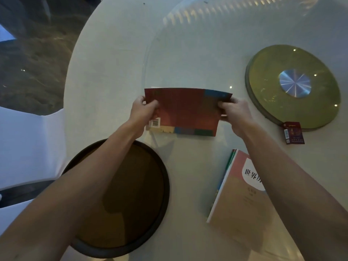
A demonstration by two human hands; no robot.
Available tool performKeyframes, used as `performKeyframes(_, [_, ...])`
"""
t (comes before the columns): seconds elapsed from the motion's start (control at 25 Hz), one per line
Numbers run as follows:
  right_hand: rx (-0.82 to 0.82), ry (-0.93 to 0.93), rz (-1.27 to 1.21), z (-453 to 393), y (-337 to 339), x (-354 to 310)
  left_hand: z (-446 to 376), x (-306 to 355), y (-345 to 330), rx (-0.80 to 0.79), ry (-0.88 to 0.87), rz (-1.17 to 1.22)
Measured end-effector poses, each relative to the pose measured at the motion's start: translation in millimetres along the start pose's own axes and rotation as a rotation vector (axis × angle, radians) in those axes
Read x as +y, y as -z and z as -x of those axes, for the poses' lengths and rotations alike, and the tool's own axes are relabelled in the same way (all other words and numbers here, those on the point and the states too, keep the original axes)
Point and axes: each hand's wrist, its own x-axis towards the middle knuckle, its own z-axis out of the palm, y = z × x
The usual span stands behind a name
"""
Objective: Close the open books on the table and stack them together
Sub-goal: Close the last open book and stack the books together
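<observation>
A red book (185, 112) with blue, green and cream patches and a barcode on its cover is held above the white table (113, 72), cover facing me. My left hand (143, 113) grips its left edge and my right hand (235, 113) grips its right edge. The book looks shut, though its pages are hidden behind the cover. A stack of closed books (237, 202) lies at the lower right, the top one pink and tan with black characters; my right forearm crosses over it.
A round dark tray (162, 210) sits at the near left under my left forearm. A gold turntable disc (293, 85) lies at the right, a small red packet (293, 132) at its near edge. A white-covered chair (28, 140) stands left of the table.
</observation>
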Motion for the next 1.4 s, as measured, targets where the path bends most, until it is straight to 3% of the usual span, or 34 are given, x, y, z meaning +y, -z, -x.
performKeyframes(0.12, [0.095,-0.004,0.250,-8,-3,24,-8,-20,-5,0.069,0.009,-0.260])
performKeyframes(0.32, [0.103,-0.121,0.249,-21,-5,76,-8,-56,-4,0.006,-0.096,-0.599])
performKeyframes(0.44, [0.182,-0.184,0.217,-19,-6,90,-1,-66,-4,0.131,-0.112,-0.982])
performKeyframes(0.52, [0.180,-0.146,0.320,-9,-5,95,5,-68,-3,0.155,-0.100,-1.076])
performKeyframes(0.68, [0.024,0.115,0.609,23,-2,111,10,-66,1,0.153,-0.067,-0.963])
performKeyframes(0.84, [-0.032,0.178,0.639,46,5,123,21,-51,4,0.111,-0.027,-0.655])
performKeyframes(1.04, [-0.022,-0.093,0.078,63,27,113,46,-32,3,0.051,0.052,-0.249])
performKeyframes(1.16, [0.084,-0.072,0.002,73,49,109,58,-29,3,-0.006,0.095,-0.164])
performKeyframes(1.28, [0.164,-0.121,-0.234,84,85,114,74,-29,-6,-0.091,0.166,-0.007])
performKeyframes(1.4, [0.037,-0.112,-0.449,109,106,131,94,-40,-28,-0.234,0.310,0.076])
